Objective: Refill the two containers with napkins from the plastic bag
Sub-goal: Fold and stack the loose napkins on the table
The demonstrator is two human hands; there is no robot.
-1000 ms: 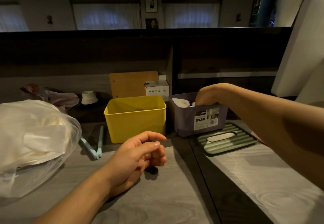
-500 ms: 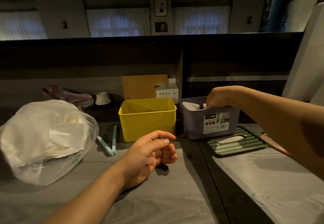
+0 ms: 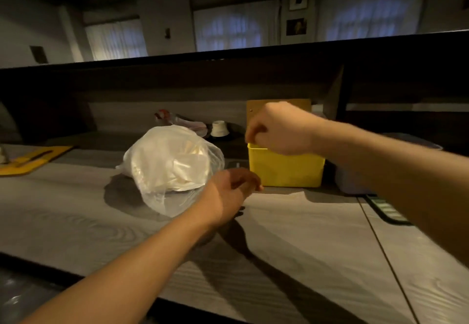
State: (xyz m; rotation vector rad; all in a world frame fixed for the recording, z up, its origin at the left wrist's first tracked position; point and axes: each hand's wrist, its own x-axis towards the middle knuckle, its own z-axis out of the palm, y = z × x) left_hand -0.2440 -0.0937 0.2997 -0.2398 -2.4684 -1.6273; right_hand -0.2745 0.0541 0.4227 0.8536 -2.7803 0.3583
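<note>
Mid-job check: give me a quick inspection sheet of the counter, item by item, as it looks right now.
Surface: grey wood-grain counter, a seam running down its right part.
Job's things: plastic bag of white napkins lies left of the yellow container; purple container right of it, mostly hidden by the right forearm.
Clutter: yellow lid far left; green ribbed lid at right; small white cup and wooden board at the back.
Grippers: right hand curled over the yellow container's rim, grasp unclear; left hand loosely curled beside the bag, holding nothing.
Cables: nothing seen.
Surroundings: dim room, dark partition, curtained windows.
</note>
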